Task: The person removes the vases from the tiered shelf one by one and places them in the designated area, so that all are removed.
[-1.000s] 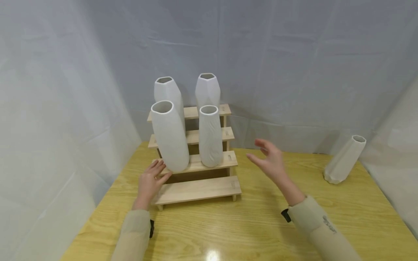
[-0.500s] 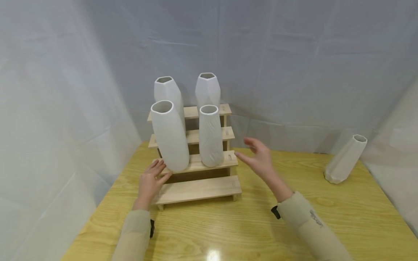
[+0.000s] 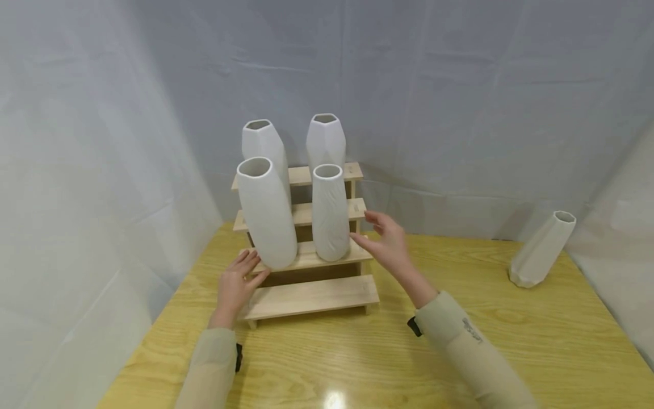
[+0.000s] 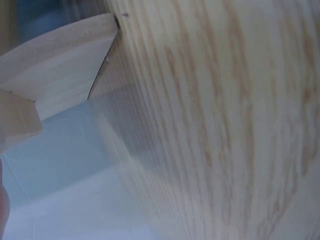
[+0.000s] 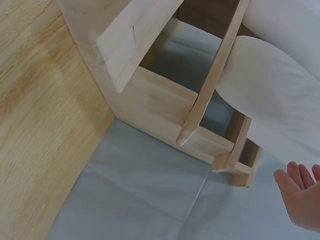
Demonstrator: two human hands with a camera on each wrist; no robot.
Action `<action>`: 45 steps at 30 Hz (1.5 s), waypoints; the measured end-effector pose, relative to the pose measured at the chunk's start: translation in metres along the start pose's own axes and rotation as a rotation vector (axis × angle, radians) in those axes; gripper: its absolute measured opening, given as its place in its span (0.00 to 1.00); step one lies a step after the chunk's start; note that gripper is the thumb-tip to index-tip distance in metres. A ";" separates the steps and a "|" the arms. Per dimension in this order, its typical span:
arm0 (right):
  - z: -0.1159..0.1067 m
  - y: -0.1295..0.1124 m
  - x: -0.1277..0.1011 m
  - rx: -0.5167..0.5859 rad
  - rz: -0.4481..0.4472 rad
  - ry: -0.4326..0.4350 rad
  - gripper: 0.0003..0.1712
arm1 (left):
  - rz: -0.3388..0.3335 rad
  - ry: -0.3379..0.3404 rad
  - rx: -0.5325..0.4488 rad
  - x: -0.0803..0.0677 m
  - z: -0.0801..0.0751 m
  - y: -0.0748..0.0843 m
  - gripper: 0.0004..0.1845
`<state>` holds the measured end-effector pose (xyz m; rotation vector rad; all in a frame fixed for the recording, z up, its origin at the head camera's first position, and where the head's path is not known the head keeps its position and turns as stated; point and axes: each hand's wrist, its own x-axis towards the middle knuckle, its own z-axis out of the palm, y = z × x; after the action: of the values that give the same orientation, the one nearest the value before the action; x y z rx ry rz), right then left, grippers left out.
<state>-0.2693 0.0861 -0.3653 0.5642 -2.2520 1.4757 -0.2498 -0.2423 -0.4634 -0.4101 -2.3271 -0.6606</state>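
A stepped wooden stand [image 3: 311,296] bears several white vases. On its second step from the bottom stand a wide smooth vase [image 3: 267,221] at left and a slimmer wavy-textured vase [image 3: 330,218] at right. Behind them rise two faceted vases, left [image 3: 263,140] and right [image 3: 326,142], their lower parts hidden. My left hand [image 3: 238,287] rests at the left end of that second step, thumb spread, beside the wide vase's base. My right hand [image 3: 387,243] is just right of the slimmer vase, fingers and thumb apart, holding nothing; in the right wrist view its fingertips [image 5: 295,176] show too.
Another white faceted vase [image 3: 540,250] leans to the right, far over on the wooden table [image 3: 460,341]. Pale sheeting [image 3: 460,113] hangs behind and at both sides. The stand's lowest step [image 3: 332,292] juts out in front of the vases.
My right hand has moved left across the table, up to the right side of the slimmer vase. The left hand, the stand and the vases have stayed in place.
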 end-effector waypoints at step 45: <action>0.046 -0.010 0.029 0.047 0.115 -0.068 0.43 | 0.085 0.051 0.020 -0.001 0.000 -0.003 0.22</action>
<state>-0.2933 0.0364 -0.3599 0.5134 -2.3423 1.5907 -0.2506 -0.2444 -0.4653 -0.4745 -2.2529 -0.6003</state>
